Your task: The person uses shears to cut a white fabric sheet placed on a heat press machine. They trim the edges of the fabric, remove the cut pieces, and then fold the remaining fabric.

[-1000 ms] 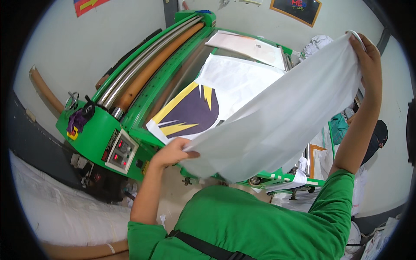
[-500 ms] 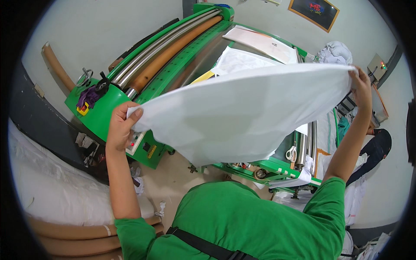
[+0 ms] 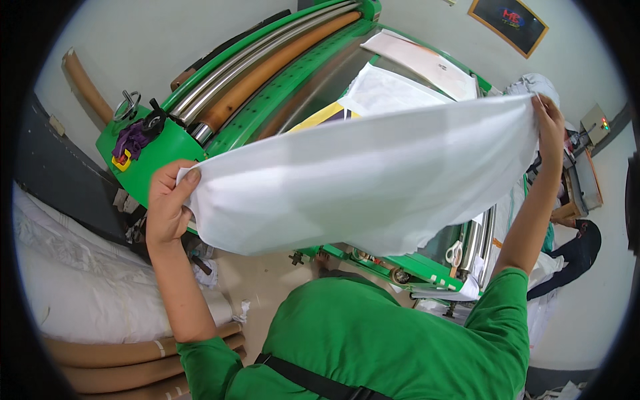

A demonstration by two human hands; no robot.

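A large sheet of white fabric (image 3: 360, 173) stretches between my two raised hands. My left hand (image 3: 170, 200) is closed on its near left corner, thumb on top. My right hand (image 3: 548, 130) pinches the far right corner, with the upper edge pulled nearly straight. The lower edge hangs loose and wavy over the front of a green roller machine (image 3: 233, 130), hiding part of its bed. Beyond the cloth, a white piece with a yellow and dark edge (image 3: 393, 92) and a pale printed sheet (image 3: 427, 63) lie on the machine.
White-handled scissors (image 3: 454, 254) rest on the machine's front right. A purple cloth (image 3: 132, 139) lies on its left end. Plastic-wrapped white rolls (image 3: 100, 280) and brown cardboard tubes (image 3: 127, 363) fill the lower left. A control box with lit lamps (image 3: 595, 125) is on the right wall.
My left hand has moved slightly left and my right hand slightly down, still holding the fabric. The hanging part of the cloth has swung and spread left. The view has shifted a little.
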